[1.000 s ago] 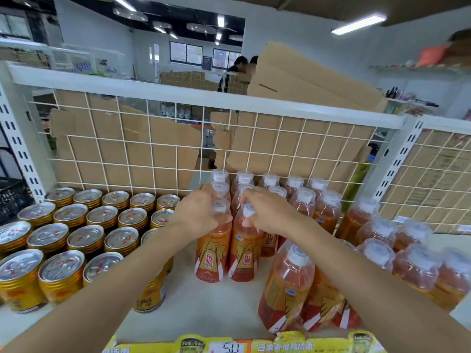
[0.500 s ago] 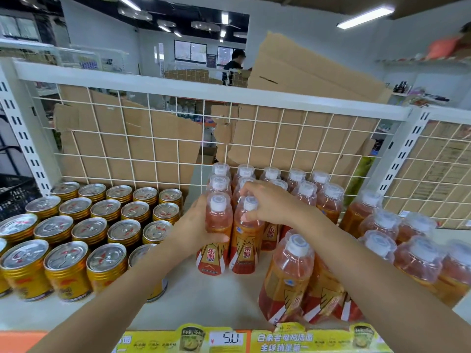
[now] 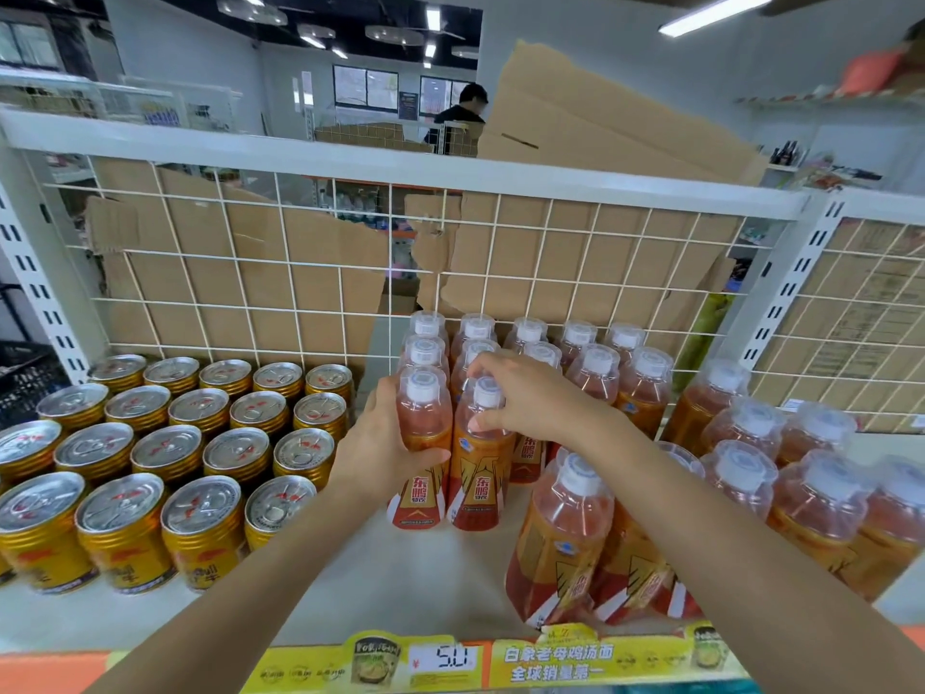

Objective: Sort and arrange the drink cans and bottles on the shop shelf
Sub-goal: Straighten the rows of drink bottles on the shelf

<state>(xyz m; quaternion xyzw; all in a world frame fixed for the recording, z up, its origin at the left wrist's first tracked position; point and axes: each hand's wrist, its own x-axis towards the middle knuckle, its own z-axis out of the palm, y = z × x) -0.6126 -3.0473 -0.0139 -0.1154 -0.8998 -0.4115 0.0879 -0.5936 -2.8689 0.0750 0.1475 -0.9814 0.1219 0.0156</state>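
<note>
head view of a shop shelf during sorting. the left hand (image 3: pixel 380 443) wraps the body of the left front bottle (image 3: pixel 423 423), with the thumb across the front just above the label and the fingers curled behind. the right hand (image 3: pixel 530 398) is cupped over the neck and shoulder of the right front bottle (image 3: pixel 480 483), thumb on the shoulder and fingertips bent round the cap.

both bottles are upright, touch each other, and appear to rest on the shelf (image 3: pixel 400 583). they stand at the front of the two leftmost columns of the bottle rows (image 3: pixel 590 363), which run back to the wire grid (image 3: pixel 250 263). the grips suggest the pair is being squared up against its columns: the low hold steers a base, the high hold checks tilt.

the gold cans (image 3: pixel 200 443) fill the left part of the shelf in a tight block, lids up. a narrow lane of bare shelf parts them from the bottles, so the two products read as separate blocks.

at the right front a loose cluster of bottles (image 3: pixel 565 538) stands out of line near the shelf edge. these probably remain to be fed into the columns. cardboard sheets (image 3: pixel 310 303) back the grid, and a yellow price strip (image 3: pixel 450 658) runs along the front lip.
</note>
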